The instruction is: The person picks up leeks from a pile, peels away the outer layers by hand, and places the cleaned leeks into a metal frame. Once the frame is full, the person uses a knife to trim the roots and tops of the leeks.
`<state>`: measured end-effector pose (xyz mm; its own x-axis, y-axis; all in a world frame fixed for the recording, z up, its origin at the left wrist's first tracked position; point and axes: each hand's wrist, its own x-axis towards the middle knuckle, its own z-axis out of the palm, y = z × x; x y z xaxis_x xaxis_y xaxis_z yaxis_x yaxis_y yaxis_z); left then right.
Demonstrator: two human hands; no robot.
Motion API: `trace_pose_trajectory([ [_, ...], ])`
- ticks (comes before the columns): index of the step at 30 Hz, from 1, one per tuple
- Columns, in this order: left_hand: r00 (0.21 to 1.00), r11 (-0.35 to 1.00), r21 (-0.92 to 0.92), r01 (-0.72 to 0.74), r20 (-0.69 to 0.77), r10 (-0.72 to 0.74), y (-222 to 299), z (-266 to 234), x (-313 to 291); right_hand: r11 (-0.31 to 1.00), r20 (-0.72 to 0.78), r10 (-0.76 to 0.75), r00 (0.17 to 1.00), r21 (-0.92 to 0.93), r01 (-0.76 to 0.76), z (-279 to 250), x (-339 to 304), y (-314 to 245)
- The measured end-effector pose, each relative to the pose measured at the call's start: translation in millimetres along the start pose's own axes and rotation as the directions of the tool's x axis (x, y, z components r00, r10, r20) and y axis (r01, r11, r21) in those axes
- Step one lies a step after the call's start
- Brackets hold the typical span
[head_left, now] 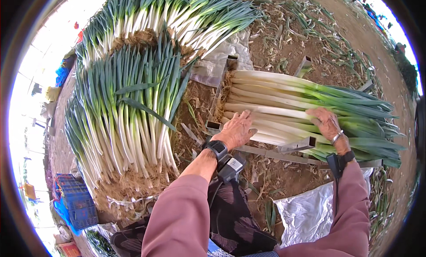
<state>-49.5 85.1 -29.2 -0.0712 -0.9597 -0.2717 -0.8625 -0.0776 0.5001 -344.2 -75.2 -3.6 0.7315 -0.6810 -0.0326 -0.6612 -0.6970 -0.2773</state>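
Observation:
A bundle of long green onions (270,99) lies crosswise in a metal frame (296,144), white stalks to the left and green leaves to the right. My left hand (236,129) rests on the white stalks near the root end, fingers spread and thumb apart. Farther right, my right hand (325,122) lies over the stalks where white turns to green. Its thumb stands away from the fingers, and the fingertips touch the onions. A dark strap device circles each wrist, and the right wrist also has a bracelet (337,136).
Large piles of green onions (128,110) spread to the left and far left. A blue crate (77,204) stands at the lower left. Silvery sheets (306,215) lie near the frame. Loose leaf scraps (284,35) litter the soil.

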Motion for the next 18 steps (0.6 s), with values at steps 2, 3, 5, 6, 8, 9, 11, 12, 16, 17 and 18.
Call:
trace_pose_trajectory([
  [2, 0.997, 0.988, 0.154, 0.002, -0.078, 0.01, -3.1, 12.8, 6.3, 0.99, 0.039, -0.023, 0.999, 0.14, 0.017, 10.2, -5.7, 8.4],
  [3, 0.997, 0.989, 0.149, -0.001, -0.071, 0.012, 4.2, 12.1, 8.4, 0.99, 0.046, -0.017, 0.999, 0.14, 0.011, 9.5, -7.5, 9.8],
  [5, 0.995, 0.982, 0.175, 0.074, -0.073, -0.062, 18.5, 3.7, 3.5, 0.972, -0.041, -0.129, 0.991, 0.191, 0.135, 8.9, -9.0, 4.9],
  [6, 0.992, 0.976, 0.214, 0.041, -0.125, -0.015, 19.9, 2.7, 3.5, 0.978, 0.06, -0.101, 0.993, 0.191, 0.088, 3.7, -9.2, 2.7],
  [8, 0.994, 0.98, 0.182, 0.083, -0.081, -0.069, 23.0, -1.9, 4.7, 0.973, 0.026, -0.196, 0.98, 0.13, 0.191, 18.9, -12.8, 6.1],
  [9, 0.992, 0.98, 0.155, 0.128, -0.037, -0.124, 24.7, -6.5, 2.5, 0.954, -0.004, -0.293, 0.956, 0.068, 0.293, 26.0, -15.9, 2.9],
  [11, 0.981, 0.977, 0.173, 0.122, -0.171, -0.092, 10.5, 2.7, 1.6, 0.985, 0.103, -0.175, 0.979, 0.021, 0.173, 34.8, -22.5, -5.3],
  [12, 0.951, 0.974, 0.194, 0.118, -0.305, -0.054, 1.9, 8.8, 0.6, 0.981, 0.17, -0.156, 0.973, -0.088, 0.173, 33.7, -22.2, -14.3],
  [16, 0.976, 0.949, 0.278, 0.147, -0.195, -0.094, -4.5, 14.2, -4.2, 0.96, 0.222, -0.169, 0.96, -0.182, 0.211, 33.4, -18.4, -22.1],
  [17, 0.987, 0.968, 0.198, 0.156, -0.069, -0.145, -5.0, 4.1, -0.9, 0.96, 0.197, -0.193, 0.961, -0.163, 0.226, 38.1, -19.0, -22.2],
  [18, 0.985, 0.981, 0.107, 0.162, 0.045, -0.167, 0.0, -5.3, 4.9, 0.929, 0.211, -0.164, 0.964, -0.294, 0.223, 43.8, -23.2, -6.5],
])
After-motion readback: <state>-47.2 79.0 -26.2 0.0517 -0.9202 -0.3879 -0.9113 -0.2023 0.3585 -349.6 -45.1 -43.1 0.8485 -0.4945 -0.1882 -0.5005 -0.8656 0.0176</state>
